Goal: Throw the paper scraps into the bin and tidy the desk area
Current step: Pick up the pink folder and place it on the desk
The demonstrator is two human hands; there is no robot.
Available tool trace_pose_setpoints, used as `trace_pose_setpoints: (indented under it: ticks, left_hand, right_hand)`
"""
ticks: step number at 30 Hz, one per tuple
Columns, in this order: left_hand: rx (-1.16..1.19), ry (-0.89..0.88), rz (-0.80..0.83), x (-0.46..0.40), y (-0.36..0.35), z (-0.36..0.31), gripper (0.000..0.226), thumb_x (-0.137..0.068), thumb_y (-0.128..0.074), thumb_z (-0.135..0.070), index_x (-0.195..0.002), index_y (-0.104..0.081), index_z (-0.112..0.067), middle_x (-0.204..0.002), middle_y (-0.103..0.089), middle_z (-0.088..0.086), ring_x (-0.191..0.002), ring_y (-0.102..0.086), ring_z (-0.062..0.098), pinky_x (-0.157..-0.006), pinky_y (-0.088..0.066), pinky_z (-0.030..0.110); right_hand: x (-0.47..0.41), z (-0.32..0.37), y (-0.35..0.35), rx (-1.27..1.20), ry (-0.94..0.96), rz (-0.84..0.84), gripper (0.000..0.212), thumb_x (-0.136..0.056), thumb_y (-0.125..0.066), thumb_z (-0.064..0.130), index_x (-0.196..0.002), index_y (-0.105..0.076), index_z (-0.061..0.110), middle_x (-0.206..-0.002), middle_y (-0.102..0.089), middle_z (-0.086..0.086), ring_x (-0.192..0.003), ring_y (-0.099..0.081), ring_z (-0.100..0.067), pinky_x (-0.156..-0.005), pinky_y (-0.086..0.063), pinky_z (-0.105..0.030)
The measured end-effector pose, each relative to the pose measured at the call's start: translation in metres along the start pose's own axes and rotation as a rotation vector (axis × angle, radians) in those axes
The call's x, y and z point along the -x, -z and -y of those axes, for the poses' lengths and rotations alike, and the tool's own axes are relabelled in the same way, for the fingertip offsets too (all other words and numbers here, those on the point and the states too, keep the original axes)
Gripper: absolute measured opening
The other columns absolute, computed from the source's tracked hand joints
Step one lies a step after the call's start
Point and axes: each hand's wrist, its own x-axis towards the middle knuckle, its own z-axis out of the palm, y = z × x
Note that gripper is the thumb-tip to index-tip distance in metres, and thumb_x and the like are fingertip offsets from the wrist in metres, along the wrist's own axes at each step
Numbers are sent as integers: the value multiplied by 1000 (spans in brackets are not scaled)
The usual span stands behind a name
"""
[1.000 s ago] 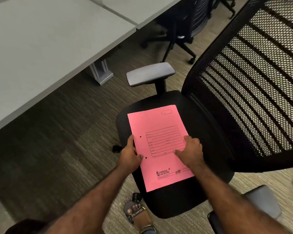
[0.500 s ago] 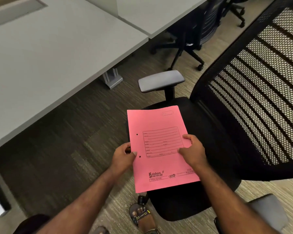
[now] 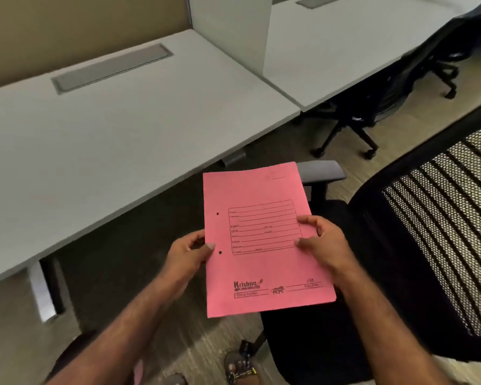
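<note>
Two hands hold one pink file folder (image 3: 261, 240) by its long edges, clear of any surface. On the left hand (image 3: 188, 252) the thumb lies on the cover beside the lower punch hole, with the remaining fingers (image 3: 197, 240) curled behind the spine edge; on the right hand (image 3: 324, 244) the fingers are closed over the opposite edge, with the tips resting at the margin of the printed form box. Both grips are closed on the folder, which tilts slightly, its printed face toward the camera. Below and to the right stands a black office chair (image 3: 400, 273) with a mesh back and a grey armrest (image 3: 322, 169) partly hidden behind the folder's top corner. To the left extends a grey worktop (image 3: 109, 140), bare except for a recessed cable tray (image 3: 111, 68). No paper scraps and no bin are visible. The step in hand is judged to be tidying: the folder is being carried between chair and worktop. The next move probably calls for a swing leftward over the worktop edge, then a flat lowering before both grips release.
</note>
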Motion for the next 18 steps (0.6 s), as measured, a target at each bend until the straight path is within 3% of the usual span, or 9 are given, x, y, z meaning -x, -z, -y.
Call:
trace_pose_setpoints:
  ticks: [2,11,18]
  left_hand:
    - [33,-1,-59,11,16,-13,24,-98,-65,-11,-119,-71,-21,-110,-79,0,-99,-76,17,-83,-62,36]
    - [179,-10,-244,46,74,-60,26,-96,-68,-19,-122,-69,-22,-111,-78,-1,-101,-76,16,-89,-60,40]
    - [231,-56,-367,69,116,-91,24,-98,-65,-23,-122,-71,-20,-109,-79,-1,-98,-77,17,-91,-60,45]
  right_hand:
    - [2,21,-4,-53,4,90,52,-84,-72,-9,-116,-71,33,-116,-75,-4,-94,-78,-25,-82,-64,-49]
    - [19,124,-36,-133,57,306,44,-91,-64,-13,-122,-66,18,-113,-76,-8,-97,-78,-31,-87,-62,-54]
    - [14,170,-76,-124,94,405,44,-88,-68,-12,-121,-66,17,-123,-70,-16,-98,-77,-33,-81,-63,-46]
